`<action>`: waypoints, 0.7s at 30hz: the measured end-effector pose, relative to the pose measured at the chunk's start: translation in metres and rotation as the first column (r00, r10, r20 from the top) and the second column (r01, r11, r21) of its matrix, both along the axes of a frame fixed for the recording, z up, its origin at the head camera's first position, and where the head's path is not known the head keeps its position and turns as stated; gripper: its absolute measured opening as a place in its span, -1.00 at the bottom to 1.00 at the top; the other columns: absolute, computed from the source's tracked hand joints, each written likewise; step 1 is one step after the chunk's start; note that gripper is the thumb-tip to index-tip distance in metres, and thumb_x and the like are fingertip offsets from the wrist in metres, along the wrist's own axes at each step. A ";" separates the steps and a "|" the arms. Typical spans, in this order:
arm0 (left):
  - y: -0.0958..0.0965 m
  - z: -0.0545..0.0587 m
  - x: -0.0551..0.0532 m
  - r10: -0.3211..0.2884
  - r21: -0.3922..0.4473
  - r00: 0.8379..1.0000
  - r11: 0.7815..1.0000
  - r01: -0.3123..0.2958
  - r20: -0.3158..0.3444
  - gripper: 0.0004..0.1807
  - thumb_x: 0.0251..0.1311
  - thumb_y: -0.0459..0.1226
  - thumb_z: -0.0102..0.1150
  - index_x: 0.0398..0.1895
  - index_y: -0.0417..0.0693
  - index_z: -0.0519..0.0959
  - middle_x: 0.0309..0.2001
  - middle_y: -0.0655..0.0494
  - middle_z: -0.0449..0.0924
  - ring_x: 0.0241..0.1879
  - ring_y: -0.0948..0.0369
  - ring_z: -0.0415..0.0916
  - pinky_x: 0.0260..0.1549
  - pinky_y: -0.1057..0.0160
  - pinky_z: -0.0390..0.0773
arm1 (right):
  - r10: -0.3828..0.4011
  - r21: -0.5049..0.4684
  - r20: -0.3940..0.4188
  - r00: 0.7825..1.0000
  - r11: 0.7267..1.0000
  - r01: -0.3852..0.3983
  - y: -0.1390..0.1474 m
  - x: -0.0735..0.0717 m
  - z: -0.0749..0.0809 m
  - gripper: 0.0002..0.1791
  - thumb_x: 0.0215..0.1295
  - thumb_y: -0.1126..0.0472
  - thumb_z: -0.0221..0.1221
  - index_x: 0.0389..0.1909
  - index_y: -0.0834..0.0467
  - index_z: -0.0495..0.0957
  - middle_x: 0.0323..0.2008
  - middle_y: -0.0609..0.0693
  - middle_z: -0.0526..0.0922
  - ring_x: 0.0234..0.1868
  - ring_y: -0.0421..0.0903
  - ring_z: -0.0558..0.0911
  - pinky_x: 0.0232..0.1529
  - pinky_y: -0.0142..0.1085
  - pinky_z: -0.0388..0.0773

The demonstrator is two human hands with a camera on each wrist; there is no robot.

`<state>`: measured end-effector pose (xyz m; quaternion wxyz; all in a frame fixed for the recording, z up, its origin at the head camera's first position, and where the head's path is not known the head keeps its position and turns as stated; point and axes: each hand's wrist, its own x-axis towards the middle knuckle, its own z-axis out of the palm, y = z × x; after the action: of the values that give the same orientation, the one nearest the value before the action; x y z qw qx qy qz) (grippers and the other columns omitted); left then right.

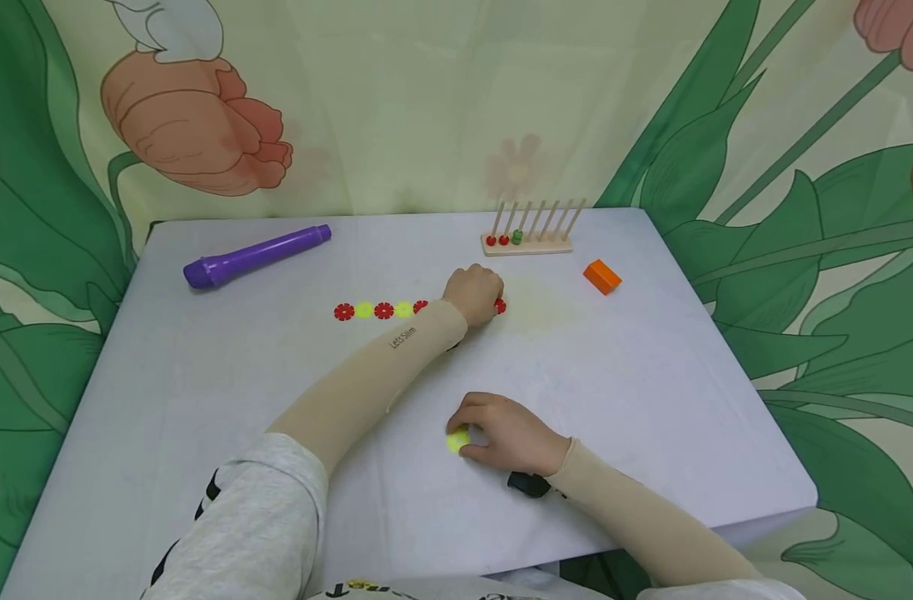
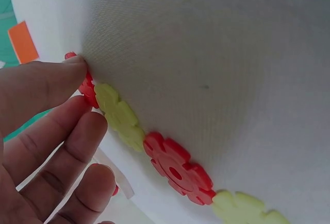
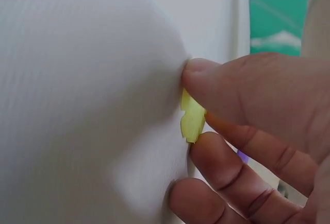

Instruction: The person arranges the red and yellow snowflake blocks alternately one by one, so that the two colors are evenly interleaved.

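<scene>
A row of flower-shaped plastic discs, red (image 1: pixel 384 311) and yellow (image 1: pixel 363 310) by turns, lies across the middle of the table. At its right end my left hand (image 1: pixel 474 296) pinches the last red disc (image 2: pixel 88 91) between thumb and fingers. Beside that one sit a yellow disc (image 2: pixel 119 117) and another red disc (image 2: pixel 179 170), edge to edge. The forearm and hand hide part of the row in the head view. Nearer the front edge, my right hand (image 1: pixel 512 435) holds a single yellow disc (image 1: pixel 458 440), its thumb (image 3: pixel 232 82) on one side and fingertips on the other.
Toward the back left lies a purple stick (image 1: pixel 257 257). A wooden peg stand (image 1: pixel 527 247) with red and green beads is at the back, right of centre. An orange block (image 1: pixel 602 277) rests to its right. The white table (image 1: pixel 651 400) meets a printed curtain behind.
</scene>
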<state>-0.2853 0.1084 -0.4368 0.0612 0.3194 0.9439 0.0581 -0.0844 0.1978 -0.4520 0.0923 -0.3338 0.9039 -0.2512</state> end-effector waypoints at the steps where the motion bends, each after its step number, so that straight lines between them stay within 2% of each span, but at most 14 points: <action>1: 0.000 0.000 0.000 0.002 -0.001 1.000 1.000 -0.002 -0.002 -0.87 0.36 -0.25 0.23 -0.22 0.05 0.78 -0.21 0.14 0.74 -0.12 0.14 0.59 -0.06 0.08 0.65 | -0.023 -0.008 0.004 1.000 1.000 0.023 0.005 -0.003 0.000 -0.77 0.21 0.28 0.44 -0.12 0.04 0.75 -0.17 -0.16 0.70 -0.20 -0.24 0.62 -0.08 -0.41 0.60; 8: 0.001 0.000 0.000 0.012 -0.006 1.000 1.000 -0.012 0.002 -0.85 0.38 -0.23 0.22 -0.17 0.05 0.78 -0.18 0.13 0.74 -0.07 0.13 0.60 0.00 0.05 0.65 | -0.186 -0.025 0.031 0.982 0.982 0.187 0.040 -0.030 0.003 -0.75 0.16 0.35 0.42 -0.13 0.08 0.75 -0.21 -0.12 0.72 -0.25 -0.18 0.58 -0.16 -0.38 0.56; 15: 0.000 0.004 0.003 0.026 -0.009 1.000 1.000 -0.026 0.004 -0.83 0.43 -0.17 0.21 -0.17 0.06 0.78 -0.19 0.14 0.75 -0.07 0.14 0.62 -0.01 0.07 0.65 | -0.347 0.052 0.056 0.936 0.937 0.345 0.062 -0.068 0.010 -0.75 0.15 0.36 0.40 -0.12 0.13 0.76 -0.23 -0.03 0.72 -0.24 -0.09 0.57 -0.13 -0.26 0.53; 21: 0.000 0.004 0.003 0.023 -0.009 1.000 1.000 -0.023 0.000 -0.85 0.40 -0.22 0.22 -0.15 0.07 0.78 -0.16 0.14 0.75 -0.04 0.12 0.61 0.02 0.05 0.64 | -0.424 0.074 0.032 0.905 0.904 0.421 0.073 -0.099 0.012 -0.76 0.18 0.36 0.39 -0.11 0.19 0.76 -0.23 0.07 0.72 -0.21 -0.01 0.60 -0.12 -0.18 0.55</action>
<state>-0.2823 0.1083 -0.4323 0.0620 0.3082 0.9477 0.0545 -0.1835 0.2705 -0.4403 0.0680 -0.1209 0.9600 -0.2434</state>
